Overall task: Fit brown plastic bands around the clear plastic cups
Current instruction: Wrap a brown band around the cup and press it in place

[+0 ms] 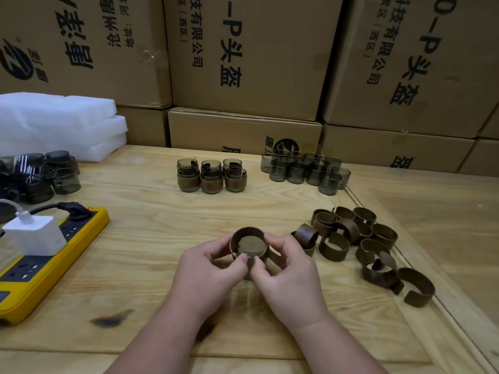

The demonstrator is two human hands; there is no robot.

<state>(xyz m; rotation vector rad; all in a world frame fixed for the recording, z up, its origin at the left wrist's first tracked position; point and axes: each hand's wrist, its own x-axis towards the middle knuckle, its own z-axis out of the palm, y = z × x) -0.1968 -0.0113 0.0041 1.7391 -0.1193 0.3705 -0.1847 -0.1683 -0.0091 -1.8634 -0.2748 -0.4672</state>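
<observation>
Centre of the frame, low: left hand (208, 268) and right hand (286, 271), both with fingers curled round one smoky clear plastic cup (249, 245) held just above the pale wooden plank surface (151, 238). A brown plastic band (237, 238) sits round the cup's wall; both thumbs press where the band's ends meet on the near side.

Right of the hands: a loose heap of brown open-ended plastic bands (359, 244) — some upright, some on their sides, lying on the surface and reaching toward the lower right.

Upper centre: six banded cups (212, 175) in two rows of three, touching one another.

Upper right of centre: a cluster of bare smoky cups (307, 171), standing close together, no bands.

Left edge: more dark cups (59, 174), partly behind black cables.

Lower left: a yellow power strip (40, 271) with a white charger block (35, 234) and a black plug in it.

Upper left: stacked white foam sheets (59, 122).

Background — brown cardboard cartons (256, 63) with black printed characters, stacked across the full width.
</observation>
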